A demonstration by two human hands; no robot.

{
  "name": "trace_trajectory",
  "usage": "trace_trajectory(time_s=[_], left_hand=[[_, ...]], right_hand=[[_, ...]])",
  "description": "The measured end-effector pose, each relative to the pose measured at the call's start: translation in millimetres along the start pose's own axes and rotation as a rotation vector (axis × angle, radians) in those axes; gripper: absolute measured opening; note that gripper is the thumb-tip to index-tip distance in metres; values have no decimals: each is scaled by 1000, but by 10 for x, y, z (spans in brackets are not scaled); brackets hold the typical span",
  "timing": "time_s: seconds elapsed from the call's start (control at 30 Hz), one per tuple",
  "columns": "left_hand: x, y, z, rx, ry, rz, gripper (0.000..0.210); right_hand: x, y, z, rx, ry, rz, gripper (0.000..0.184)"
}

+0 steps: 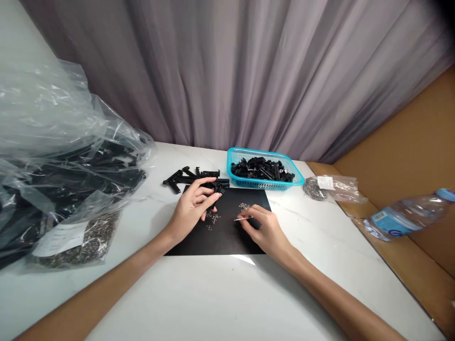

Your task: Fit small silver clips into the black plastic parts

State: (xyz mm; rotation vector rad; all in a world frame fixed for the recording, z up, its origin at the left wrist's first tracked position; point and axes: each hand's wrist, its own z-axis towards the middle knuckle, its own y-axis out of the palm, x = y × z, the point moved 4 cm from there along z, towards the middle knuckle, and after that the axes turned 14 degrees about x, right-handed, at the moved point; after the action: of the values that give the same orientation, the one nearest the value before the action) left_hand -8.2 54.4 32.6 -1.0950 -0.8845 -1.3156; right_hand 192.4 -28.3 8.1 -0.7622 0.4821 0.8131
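My left hand (195,203) is closed on a black plastic part (219,188), its fingers curled round it above the far left of a black mat (227,241). My right hand (263,227) pinches a thin silvery tool (243,219) whose tip points left over the mat; the rest of it is hidden in the fingers. Tiny metal pieces (214,218) lie scattered below my left hand. Another small heap of metal pieces (243,206) sits just beyond my right fingers. More black plastic parts (176,180) lie behind my left hand, on the white table.
A blue basket (301,182) full of black parts stands behind the mat. Large clear plastic bags (117,156) and a bag of small metal pieces (88,241) fill the left. At right are another small bag (316,188), a plastic bottle (405,218) and cardboard (408,142).
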Motion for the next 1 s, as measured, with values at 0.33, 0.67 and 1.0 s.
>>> trace_trajectory(time_s=[0.33, 0.67, 1.0], left_hand=[[-4, 153, -135, -250, -169, -246, 43], [9, 203, -181, -289, -467, -481, 25], [22, 145, -109, -276, -402, -463, 24]], right_hand=[[44, 0, 7, -32, 25, -59, 23], [10, -51, 14, -31, 54, -57, 19], [-14, -74, 31, 7, 111, 5, 14]])
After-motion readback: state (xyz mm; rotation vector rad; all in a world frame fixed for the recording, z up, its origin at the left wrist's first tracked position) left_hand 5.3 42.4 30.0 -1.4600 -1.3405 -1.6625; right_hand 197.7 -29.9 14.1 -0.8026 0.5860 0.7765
